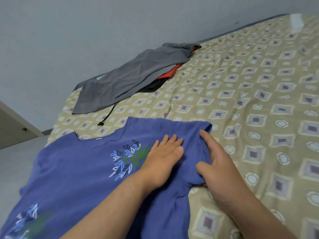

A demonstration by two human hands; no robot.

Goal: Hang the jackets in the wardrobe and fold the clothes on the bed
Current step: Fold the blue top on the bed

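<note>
matt blue cloth shirt (82, 169), patterned cotton-look bedsheet (241, 100)

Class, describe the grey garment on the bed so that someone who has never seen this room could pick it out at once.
Start at the bed with the beige patterned sheet and look to its far left edge, by the wall. Beyond the blue floral shirt lies the grey garment. It alone is plain grey, with orange-red cloth and a black drawstring showing beneath it.
</note>
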